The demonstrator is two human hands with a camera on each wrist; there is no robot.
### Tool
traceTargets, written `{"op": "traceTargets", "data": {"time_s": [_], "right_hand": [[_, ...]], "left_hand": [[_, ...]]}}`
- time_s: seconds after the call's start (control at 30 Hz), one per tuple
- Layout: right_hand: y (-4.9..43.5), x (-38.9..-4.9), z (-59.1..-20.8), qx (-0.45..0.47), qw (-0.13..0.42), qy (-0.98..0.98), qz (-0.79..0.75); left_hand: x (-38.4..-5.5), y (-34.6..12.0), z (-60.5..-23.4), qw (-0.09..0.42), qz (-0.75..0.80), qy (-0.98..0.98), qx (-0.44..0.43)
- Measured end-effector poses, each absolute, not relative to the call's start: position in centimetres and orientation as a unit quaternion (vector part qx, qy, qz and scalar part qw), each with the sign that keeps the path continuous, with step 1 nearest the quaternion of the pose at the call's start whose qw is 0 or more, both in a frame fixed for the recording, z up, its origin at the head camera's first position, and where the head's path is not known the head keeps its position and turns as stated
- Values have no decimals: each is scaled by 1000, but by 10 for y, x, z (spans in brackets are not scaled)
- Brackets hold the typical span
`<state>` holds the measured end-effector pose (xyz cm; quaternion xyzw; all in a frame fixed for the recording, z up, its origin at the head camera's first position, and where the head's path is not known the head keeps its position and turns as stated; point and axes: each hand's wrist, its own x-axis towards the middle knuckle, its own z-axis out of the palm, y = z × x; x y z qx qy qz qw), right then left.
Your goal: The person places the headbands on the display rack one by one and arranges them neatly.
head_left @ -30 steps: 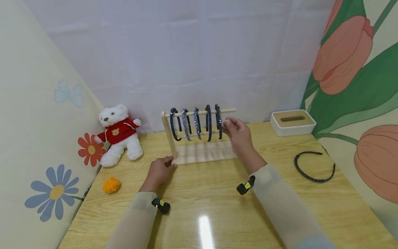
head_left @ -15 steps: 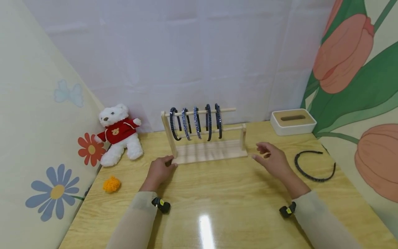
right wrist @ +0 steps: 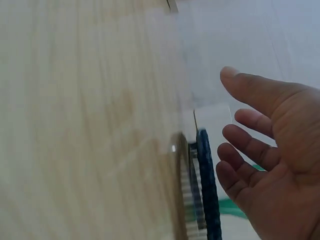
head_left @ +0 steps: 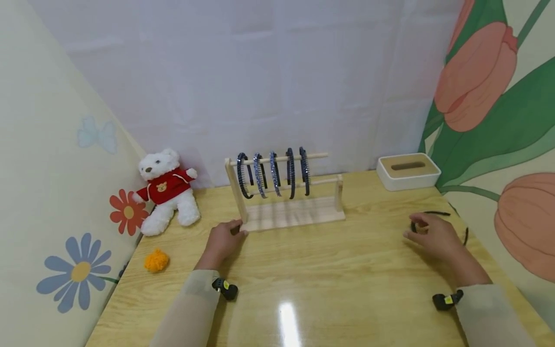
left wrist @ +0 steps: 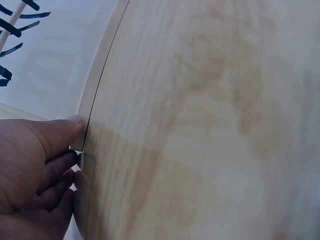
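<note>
A wooden headband rack (head_left: pixel 295 215) stands at the back of the table. Several dark and blue headbands (head_left: pixel 292 178), some with sparkles, hang on its upper bar. My left hand (head_left: pixel 220 243) grips the front left corner of the rack's base, thumb at the front edge, as the left wrist view also shows with the base edge (left wrist: pixel 102 67). Over at the right, my right hand (head_left: pixel 438 237) hovers at a loose dark braided headband (right wrist: pixel 209 185), partly covering it in the head view. Its fingers are apart and loosely bent beside the band, with nothing between them.
A white teddy bear (head_left: pixel 166 193) in a red sweater leans at the back left. Nearer lies an orange yarn ball (head_left: pixel 156 260). A white tissue box (head_left: pixel 408 172) with a wooden lid stands back right, by the painted wall. A white sheet (head_left: pixel 269 86) hangs behind the table.
My right hand has left the rack's right end and moved right and nearer, to the loose headband. The left hand stays on the base corner. The hung headbands keep their places.
</note>
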<state>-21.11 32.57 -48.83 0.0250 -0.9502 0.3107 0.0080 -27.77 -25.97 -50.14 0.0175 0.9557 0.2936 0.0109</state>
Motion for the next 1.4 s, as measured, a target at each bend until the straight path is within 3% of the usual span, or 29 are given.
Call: {"op": "traceTargets", "data": {"time_s": [0.23, 0.5, 0.73, 0.97, 1.23, 1.4], "right_hand": [[356, -195, -488, 4, 16, -958, 287], [374, -183, -490, 18, -13, -961, 275], [362, -190, -491, 66, -25, -960, 272], [325, -208, -487, 111, 11, -954, 278], [291, -229, -460, 48, 123, -911, 391], [277, -250, -439, -9, 87, -746, 661]], "left_hand": [[-278, -258, -501, 13, 300, 954, 15], [-279, -259, -502, 21, 298, 954, 16], [-279, -260, -504, 23, 303, 953, 12], [-278, -260, -507, 3, 291, 956, 24], [-278, -259, -508, 7, 299, 954, 24], [-279, -262, -507, -5, 290, 957, 30]]}}
